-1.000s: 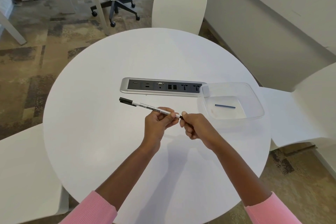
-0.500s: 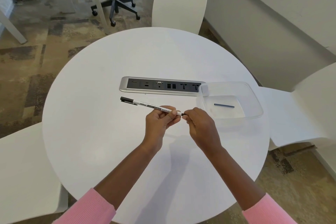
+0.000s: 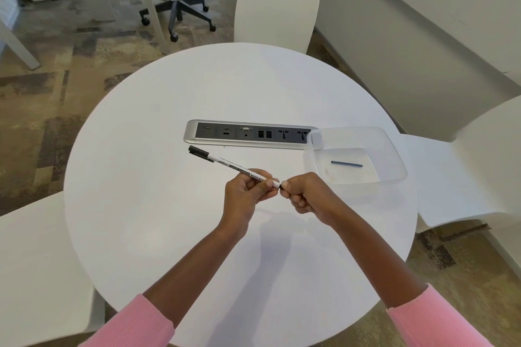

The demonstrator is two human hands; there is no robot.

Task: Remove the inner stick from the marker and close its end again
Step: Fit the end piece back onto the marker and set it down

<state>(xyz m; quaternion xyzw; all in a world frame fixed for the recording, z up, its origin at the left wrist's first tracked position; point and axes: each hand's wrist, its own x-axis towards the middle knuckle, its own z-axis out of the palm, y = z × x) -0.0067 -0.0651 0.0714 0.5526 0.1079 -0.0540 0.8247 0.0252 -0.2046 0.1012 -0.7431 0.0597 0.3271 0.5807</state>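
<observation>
The left grip [image 3: 244, 191] holds the marker [image 3: 225, 164] above the worktop [image 3: 158, 220], with the fingers curled round the rear half of the barrel. The capped tip points away to the left. The right grip [image 3: 306, 196] pinches the black end [image 3: 280, 185] of the marker between thumb and forefinger. The stick [image 3: 346, 165] lies flat in the clear tray [image 3: 393, 155], well apart from both hands; the tray covers the right end of the socket strip [image 3: 248, 135]
</observation>
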